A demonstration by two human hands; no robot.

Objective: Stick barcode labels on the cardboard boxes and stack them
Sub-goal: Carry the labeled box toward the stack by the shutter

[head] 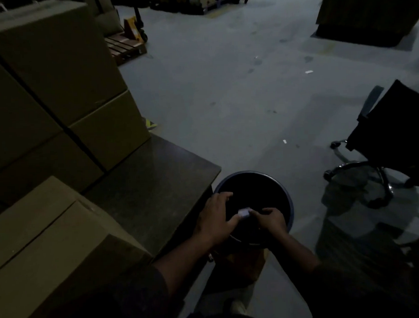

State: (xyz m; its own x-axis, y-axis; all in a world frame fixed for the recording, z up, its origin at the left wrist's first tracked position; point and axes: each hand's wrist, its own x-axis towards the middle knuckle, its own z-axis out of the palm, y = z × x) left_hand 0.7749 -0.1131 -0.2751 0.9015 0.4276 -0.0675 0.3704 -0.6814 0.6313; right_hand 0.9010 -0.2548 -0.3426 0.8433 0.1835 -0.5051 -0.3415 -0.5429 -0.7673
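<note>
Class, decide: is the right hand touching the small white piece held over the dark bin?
Touching. The head view shows the right hand's fingertips pinching the white piece above the bin, with no gap.

bin (291, 204) by table (152, 185) | office chair (394, 136) right | pallet (124, 48) far

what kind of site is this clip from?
Most likely a warehouse or packing area, dimly lit: stacked cardboard boxes on the left, a pallet with a pallet jack behind them, and a wide bare concrete floor.
</note>
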